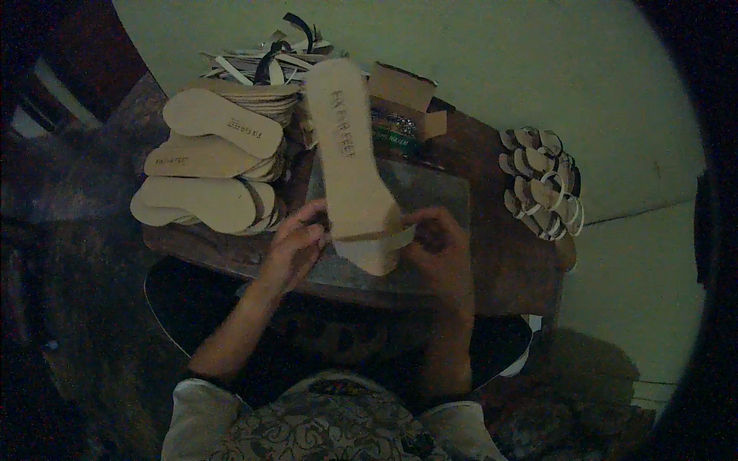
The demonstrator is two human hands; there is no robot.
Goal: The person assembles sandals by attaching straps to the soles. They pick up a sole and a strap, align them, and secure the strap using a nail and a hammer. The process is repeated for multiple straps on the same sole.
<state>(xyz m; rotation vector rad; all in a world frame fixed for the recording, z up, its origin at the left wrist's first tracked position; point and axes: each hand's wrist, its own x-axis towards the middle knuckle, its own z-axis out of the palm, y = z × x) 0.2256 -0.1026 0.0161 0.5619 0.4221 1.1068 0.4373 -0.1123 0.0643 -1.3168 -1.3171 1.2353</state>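
Note:
A cream insole (343, 165) with dark print stands tilted up in front of me, its toe part toward me. A pale strap (373, 233) crosses its wider part and stands out in a loop at the right edge. My left hand (301, 240) is closed at the insole's left edge, by the strap's end. On the other side my right hand (440, 240) is closed on the strap's right side, its fingers partly in shadow. Under the held piece lies a grey board (446, 201) on the brown table (503, 269).
Stacks of cream insoles (211, 203) cover the table's left side. Behind them lies a heap of cut strips (257, 65). An open cardboard box (403, 88) with shiny small pieces stands at the back. A pile of strapped soles (542, 180) sits at the right edge, near the wall.

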